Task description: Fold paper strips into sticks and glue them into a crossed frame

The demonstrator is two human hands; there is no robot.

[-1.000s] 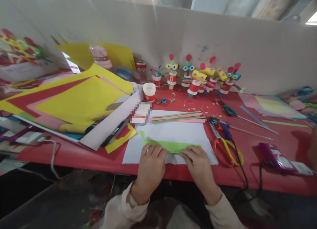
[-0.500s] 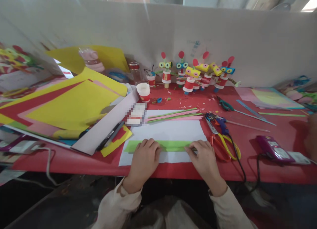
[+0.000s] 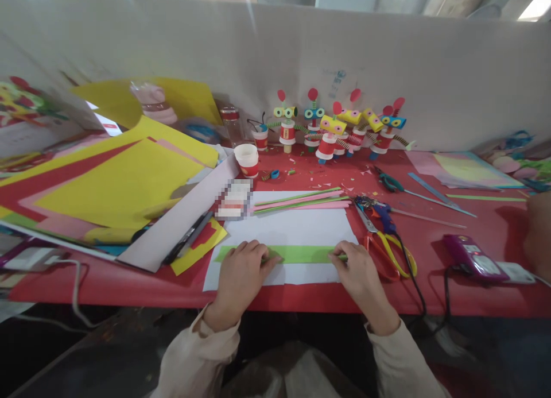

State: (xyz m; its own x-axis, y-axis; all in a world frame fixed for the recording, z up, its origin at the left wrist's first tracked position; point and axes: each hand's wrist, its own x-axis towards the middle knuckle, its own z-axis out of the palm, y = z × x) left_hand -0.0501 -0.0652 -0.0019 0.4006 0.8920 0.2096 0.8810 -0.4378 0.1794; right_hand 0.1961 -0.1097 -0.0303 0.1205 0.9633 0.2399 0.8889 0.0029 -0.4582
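Note:
A long green paper strip (image 3: 303,254) lies flat across white sheets (image 3: 297,228) in front of me. Bent over its left part, my left hand (image 3: 243,274) has fingers and thumb closed together at the paper. At the strip's right end my right hand (image 3: 356,271) pinches, thumb against fingers. A small dark greenish edge shows between the right fingertips; I cannot make out whether it is folded paper. Thin pink and green paper strips (image 3: 301,200) lie in a bundle just beyond. Orange-and-yellow-handled scissors (image 3: 383,246) rest beside my right hand.
Yellow and red paper sheets (image 3: 120,185) pile up at left, near a long white box (image 3: 181,220) and black pens (image 3: 189,237). A paper cup (image 3: 247,160) and several cup figures (image 3: 329,139) stand behind. A glue gun (image 3: 385,217) and purple device (image 3: 472,257) sit right.
Both hands have shifted slightly along the green strip, the left one a little leftward and the right one a little rightward. The strip's middle shows more. The view has turned slightly.

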